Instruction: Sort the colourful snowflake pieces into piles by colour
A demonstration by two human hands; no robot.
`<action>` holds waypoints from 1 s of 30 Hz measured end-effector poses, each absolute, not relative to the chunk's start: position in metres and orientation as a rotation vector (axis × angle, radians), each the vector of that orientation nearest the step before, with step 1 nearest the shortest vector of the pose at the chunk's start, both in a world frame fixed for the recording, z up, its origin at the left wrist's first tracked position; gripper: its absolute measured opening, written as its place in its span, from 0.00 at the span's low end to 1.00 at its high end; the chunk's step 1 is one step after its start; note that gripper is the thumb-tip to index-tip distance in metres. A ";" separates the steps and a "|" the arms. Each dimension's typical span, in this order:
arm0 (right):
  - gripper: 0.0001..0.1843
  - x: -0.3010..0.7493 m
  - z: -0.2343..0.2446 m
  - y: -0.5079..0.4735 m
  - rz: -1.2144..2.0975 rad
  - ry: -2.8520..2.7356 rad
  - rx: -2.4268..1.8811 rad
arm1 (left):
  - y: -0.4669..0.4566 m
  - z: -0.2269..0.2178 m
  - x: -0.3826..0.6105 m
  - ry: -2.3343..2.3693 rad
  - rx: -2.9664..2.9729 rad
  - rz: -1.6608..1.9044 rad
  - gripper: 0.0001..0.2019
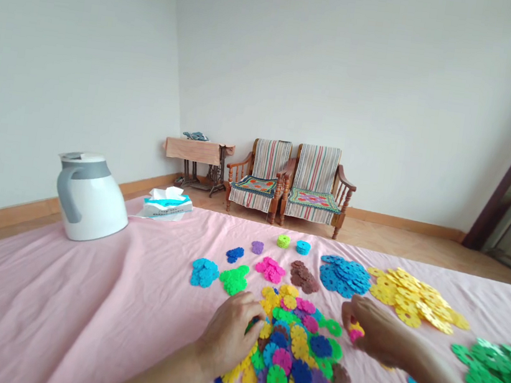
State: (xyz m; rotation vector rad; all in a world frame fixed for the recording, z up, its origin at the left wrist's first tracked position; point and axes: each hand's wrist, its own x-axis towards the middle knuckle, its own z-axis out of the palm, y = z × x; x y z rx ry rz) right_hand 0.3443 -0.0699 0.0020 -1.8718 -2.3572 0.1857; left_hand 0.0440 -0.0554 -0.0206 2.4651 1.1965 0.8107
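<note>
A heap of mixed-colour, notched plastic building discs (295,354) lies in front of me on the pink cloth. My left hand (232,328) rests against the heap's left side with fingers curled and thumb in. Between thumb and fingers a bit of dark green shows, but what it grips is unclear. To the right of the heap, my right hand (375,333) is closed round pink and yellow building discs (355,332). Beyond the hands lie sorted piles: light blue (204,272), bright green (234,279), pink (270,269), brown (304,276), and larger blue discs (344,277).
Large yellow discs (415,297) and large green discs (495,377) lie at the right. Small lime (283,241) and cyan (303,247) stacks stand farther back. At left are a white jug (96,205) and tissue pack (167,205). Two chairs (317,171) stand beyond the pink cloth (94,308).
</note>
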 end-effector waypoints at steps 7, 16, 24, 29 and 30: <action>0.13 0.347 0.006 -0.071 0.253 -2.316 -2.011 | -0.054 -0.021 0.044 1.194 2.477 0.794 0.06; 0.12 0.346 0.004 -0.069 0.220 -2.327 -2.077 | -0.054 -0.023 0.044 1.202 2.492 0.794 0.06; 0.09 0.350 -0.001 -0.068 0.198 -2.299 -2.000 | -0.055 -0.023 0.044 1.195 2.487 0.805 0.06; 0.04 0.333 0.008 -0.057 0.439 -2.120 -1.771 | -0.055 -0.021 0.044 1.182 2.464 0.809 0.07; 0.04 0.326 0.010 -0.053 0.483 -2.051 -1.724 | -0.055 -0.021 0.044 1.185 2.460 0.805 0.07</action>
